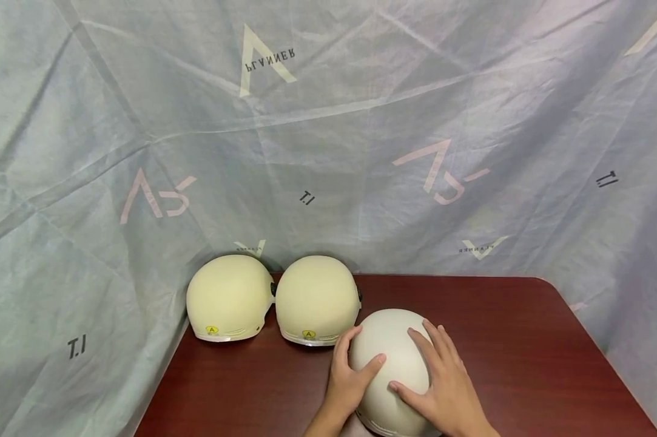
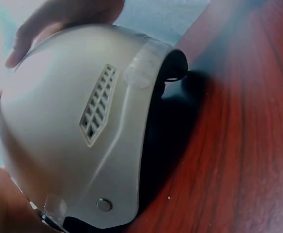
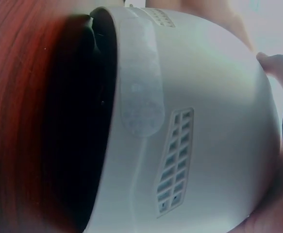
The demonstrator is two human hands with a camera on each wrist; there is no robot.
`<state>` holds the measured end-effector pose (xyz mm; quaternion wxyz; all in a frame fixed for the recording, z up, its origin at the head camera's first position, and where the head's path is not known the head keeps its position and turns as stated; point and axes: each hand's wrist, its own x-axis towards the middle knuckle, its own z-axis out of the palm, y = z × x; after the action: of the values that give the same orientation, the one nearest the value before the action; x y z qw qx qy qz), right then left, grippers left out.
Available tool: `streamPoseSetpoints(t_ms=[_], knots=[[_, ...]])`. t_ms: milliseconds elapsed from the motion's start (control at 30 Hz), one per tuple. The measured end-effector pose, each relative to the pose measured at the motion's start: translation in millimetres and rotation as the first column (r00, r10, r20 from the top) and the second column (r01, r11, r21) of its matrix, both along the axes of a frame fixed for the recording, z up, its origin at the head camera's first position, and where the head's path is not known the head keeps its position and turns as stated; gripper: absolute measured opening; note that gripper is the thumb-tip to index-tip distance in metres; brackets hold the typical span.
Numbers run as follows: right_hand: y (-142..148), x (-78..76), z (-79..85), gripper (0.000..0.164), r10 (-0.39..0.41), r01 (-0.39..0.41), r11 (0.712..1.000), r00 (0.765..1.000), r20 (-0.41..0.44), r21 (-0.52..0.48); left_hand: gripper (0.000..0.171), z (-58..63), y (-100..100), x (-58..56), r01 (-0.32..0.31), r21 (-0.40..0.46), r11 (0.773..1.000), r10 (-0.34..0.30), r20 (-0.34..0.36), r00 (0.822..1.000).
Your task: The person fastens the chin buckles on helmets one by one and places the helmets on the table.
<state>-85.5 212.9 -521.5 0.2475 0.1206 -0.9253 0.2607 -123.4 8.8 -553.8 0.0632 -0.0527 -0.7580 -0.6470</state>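
Observation:
A pale grey-white helmet (image 1: 389,340) is at the front of the table between my two hands. My left hand (image 1: 346,381) holds its left side, with thumb and fingers spread over the shell. On the right side, my right hand (image 1: 449,385) grips it in the same way. The left wrist view shows the helmet's slatted vent (image 2: 98,106), a round rivet (image 2: 104,204) and the dark opening facing the table. Another vent (image 3: 175,162) and a clear strip (image 3: 141,77) near the rim appear in the right wrist view.
Two cream helmets, a left one (image 1: 231,294) and a right one (image 1: 317,297), stand side by side at the table's back left, with yellow stickers on their fronts. The dark red table (image 1: 486,315) meets a grey printed cloth (image 1: 328,152) hanging behind and at both sides.

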Motion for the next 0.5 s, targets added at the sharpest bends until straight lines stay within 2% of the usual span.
streamPoseSetpoints(t_ms=[133,267,400,500], knots=[[1,0.6,-2.5,0.100,-0.004,0.004,1.000,1.000,0.002,0.000,0.062,0.2,0,0.6,-0.003,0.058,0.998,0.002,0.011,1.000],[4,4.6,-2.2,0.100,0.003,-0.003,1.000,1.000,0.014,-0.029,0.063,3.4,1,7.6,-0.014,0.050,0.999,0.015,-0.010,1.000],[6,10.5,2.1,0.102,0.010,-0.008,0.998,1.000,0.029,-0.062,0.068,11.6,4,18.4,-0.040,-0.038,0.998,0.035,-0.123,0.992],[7,14.3,7.9,0.105,0.018,-0.015,0.996,0.999,0.034,-0.088,0.071,21.5,6,25.6,-0.083,-0.131,0.988,0.049,-0.239,0.970]])
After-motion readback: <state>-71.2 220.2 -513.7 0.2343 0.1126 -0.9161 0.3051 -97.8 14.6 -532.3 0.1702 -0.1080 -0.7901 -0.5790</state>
